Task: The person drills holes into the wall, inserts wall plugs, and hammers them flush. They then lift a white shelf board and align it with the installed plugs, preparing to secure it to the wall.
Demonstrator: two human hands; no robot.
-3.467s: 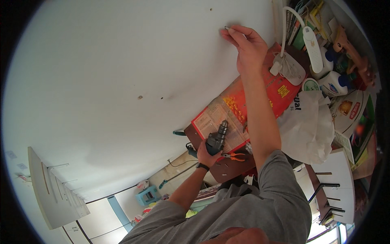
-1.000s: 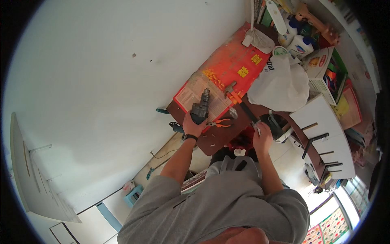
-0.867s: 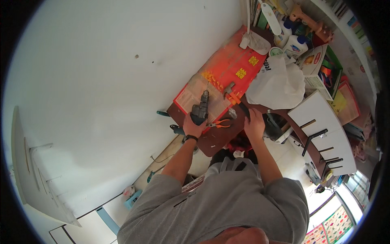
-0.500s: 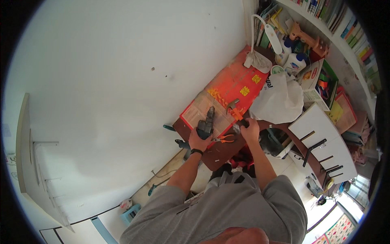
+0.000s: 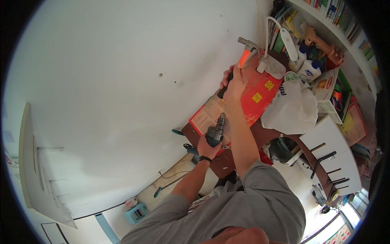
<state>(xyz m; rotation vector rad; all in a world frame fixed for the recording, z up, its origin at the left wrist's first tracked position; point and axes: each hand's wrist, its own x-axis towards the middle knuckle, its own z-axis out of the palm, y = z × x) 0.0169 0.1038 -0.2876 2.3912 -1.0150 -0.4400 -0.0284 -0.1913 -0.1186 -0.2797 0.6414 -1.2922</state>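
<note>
1. In the head view, a hammer [image 5: 244,57] is gripped by the right hand [image 5: 234,84], whose fingers are closed around its dark handle. The hammer is held aslant above the red sheet [image 5: 266,77], with its metal head pointed toward the top of the picture, and its orange neck is left uncovered by the hand.
2. The hammer's head is seen against the pale wall [image 5: 122,89], just beside the lamp [image 5: 288,44]; whether the wall is touched by it cannot be told.
3. A dark power drill [image 5: 215,132] is gripped by the left hand [image 5: 206,147], which is wrapped around its lower end. The chuck is turned away from the person. Whether the drill's weight is borne by the table [image 5: 223,164] cannot be told.
4. The near end of the table is left bare in part, and a dark band [image 5: 204,158] is worn on the left wrist.
5. To the right of the sheet, a crumpled white bag [image 5: 290,110] is set near a carton [image 5: 326,91], and white bottles with blue caps [image 5: 310,71] are crowded behind them.
6. A small dark hole [image 5: 160,75] is seen in the wall, well apart from both hands. A blue stool [image 5: 136,213] is placed on the floor at lower left.
</note>
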